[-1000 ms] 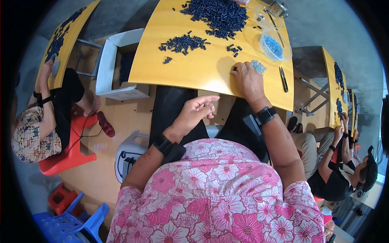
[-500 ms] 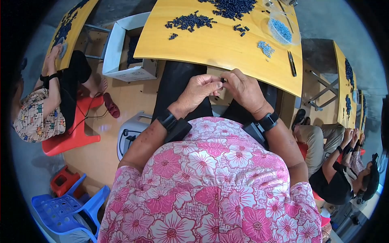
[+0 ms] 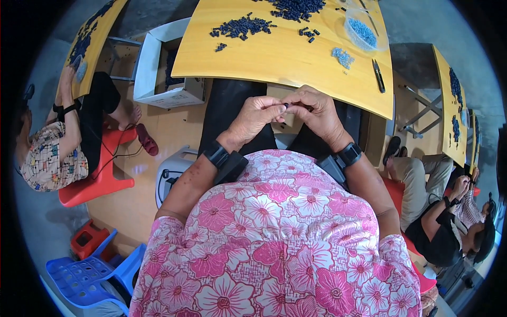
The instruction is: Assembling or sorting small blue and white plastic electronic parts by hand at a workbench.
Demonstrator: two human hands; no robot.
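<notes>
Small dark piece (image 3: 286, 105): just above the middle of the frame, between the two sets of fingertips and below the near edge of the bench (image 3: 253, 66); mostly covered by fingers.
Lie from the hands: straight to the right of the left fingertips and to the left of the right ones; about equally near to both, so no telling which is nearer.
Long axis and pointing: too small and too covered to read; cannot say which end faces which hand.
Left hand (image 3: 256, 117): narrow, thumb and forefinger pinched on the small dark piece, fingertips aimed right.
Right hand (image 3: 317, 113): thumb and forefinger bent in from the right, close to the same piece; cannot tell whether gripping it or only touching.
Dark heap (image 3: 298, 8): at the top edge of the frame, with a smaller dark pile (image 3: 242, 27) to its lower left.
Loose blue pieces (image 3: 343, 57): in a little patch at upper right, below a clear bowl (image 3: 383, 38) with more of the same colour inside.
Black tool (image 3: 378, 76): slim, right of the patch, long axis nearly up and down the frame, top leaning slightly left.
</notes>
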